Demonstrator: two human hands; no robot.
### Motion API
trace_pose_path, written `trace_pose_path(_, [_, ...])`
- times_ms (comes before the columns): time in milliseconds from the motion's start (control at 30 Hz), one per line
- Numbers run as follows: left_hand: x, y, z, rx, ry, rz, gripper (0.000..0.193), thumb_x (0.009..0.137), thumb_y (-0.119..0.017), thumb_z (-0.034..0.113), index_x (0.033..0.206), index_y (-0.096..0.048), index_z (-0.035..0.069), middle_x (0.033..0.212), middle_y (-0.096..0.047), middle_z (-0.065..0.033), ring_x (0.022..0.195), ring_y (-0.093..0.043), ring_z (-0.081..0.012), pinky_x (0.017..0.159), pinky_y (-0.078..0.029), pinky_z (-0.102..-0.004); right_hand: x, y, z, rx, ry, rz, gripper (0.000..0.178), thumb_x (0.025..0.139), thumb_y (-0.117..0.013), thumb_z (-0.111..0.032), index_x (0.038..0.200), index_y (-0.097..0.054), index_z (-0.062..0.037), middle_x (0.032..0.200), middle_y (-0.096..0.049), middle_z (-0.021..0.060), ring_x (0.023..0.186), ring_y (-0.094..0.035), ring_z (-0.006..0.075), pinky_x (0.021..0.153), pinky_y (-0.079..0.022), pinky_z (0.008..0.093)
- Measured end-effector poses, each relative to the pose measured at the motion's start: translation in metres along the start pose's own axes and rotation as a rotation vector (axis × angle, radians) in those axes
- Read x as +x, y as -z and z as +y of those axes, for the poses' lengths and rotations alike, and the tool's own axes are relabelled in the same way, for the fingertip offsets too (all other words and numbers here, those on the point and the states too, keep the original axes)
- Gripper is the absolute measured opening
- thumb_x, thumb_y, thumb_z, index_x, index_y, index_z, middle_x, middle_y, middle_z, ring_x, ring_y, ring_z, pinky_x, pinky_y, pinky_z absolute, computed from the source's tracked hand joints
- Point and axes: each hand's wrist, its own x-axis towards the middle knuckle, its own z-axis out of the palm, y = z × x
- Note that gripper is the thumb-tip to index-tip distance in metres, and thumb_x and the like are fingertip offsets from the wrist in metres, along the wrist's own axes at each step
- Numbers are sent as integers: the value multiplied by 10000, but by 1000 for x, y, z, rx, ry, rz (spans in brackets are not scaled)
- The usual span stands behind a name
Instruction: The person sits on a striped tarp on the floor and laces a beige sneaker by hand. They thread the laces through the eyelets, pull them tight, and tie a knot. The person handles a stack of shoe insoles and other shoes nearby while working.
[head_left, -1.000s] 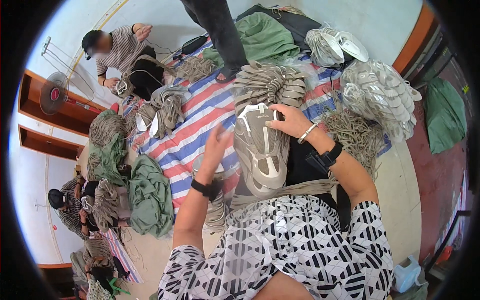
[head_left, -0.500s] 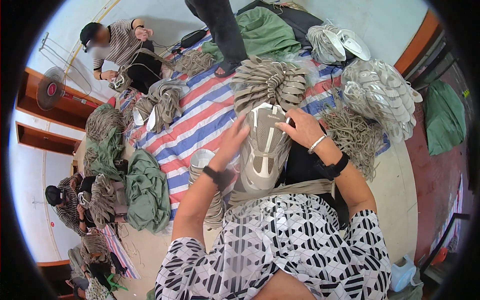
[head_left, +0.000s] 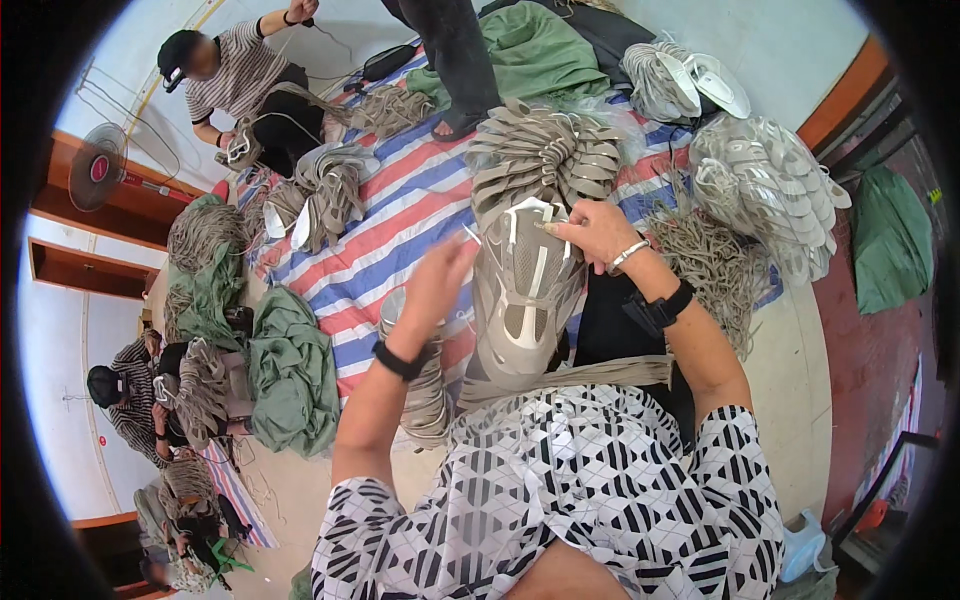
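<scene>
1. The beige shoe upper [head_left: 518, 325] lies between the hands, toe toward the patterned shirt [head_left: 560, 480].
2. The right hand [head_left: 605, 238] has its fingers closed on the upper's top edge.
3. The left hand [head_left: 438, 282], blurred, is apart from it; I cannot tell whether its fingers grip anything.
4. Any tongue lettering is unreadable, partly covered.

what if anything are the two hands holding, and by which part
The right hand holds the shoe upper by the right of its far end. The left hand is blurred, a small white tip beside it; its hold cannot be told.
</scene>
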Motion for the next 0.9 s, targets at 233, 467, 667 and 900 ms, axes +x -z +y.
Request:
trace_pose_path(233, [27,-42,20,-433,-248,72,565,769,-642,201,1269,-458,13,1246,-511,-219,1136,-526,-338,948,-422,-396,-7,-17,-2,-365,472,441,451,764,-676,-395,1045,-595,-52,1056,-620,174,986,-595,346,830,-475,434])
trace_pose_path(467, [17,-73,53,113,-316,263,609,734,-587,68,1298,-371,-12,1290,-441,-256,1204,-440,-407,1004,-384,-448,24,-39,32,-67,545,219,663,739,-708,-286,1314,-465,-61,1332,-471,192,1231,-450,332,1040,-353,378])
trace_pose_path(667, [25,-97,35,66,-321,146,667,800,-571,121,1378,-274,-27,1376,-338,-301,1273,-352,-444,1063,-309,-469,34,-17,49,88,406,-127,667,727,-719,-283,1276,-471,5,1238,-530,200,1162,-502,324,988,-397,369])
trace_pose_path(900, [-12,-107,46,164,-377,19,874,832,-575,248,1443,-41,-77,1479,-76,-333,1394,-70,-458,1128,-131,-490,50,-38,37,-334,155,98,693,677,-681,-393,1234,-519,-13,1226,-553,216,1167,-500,358,999,-355,408])
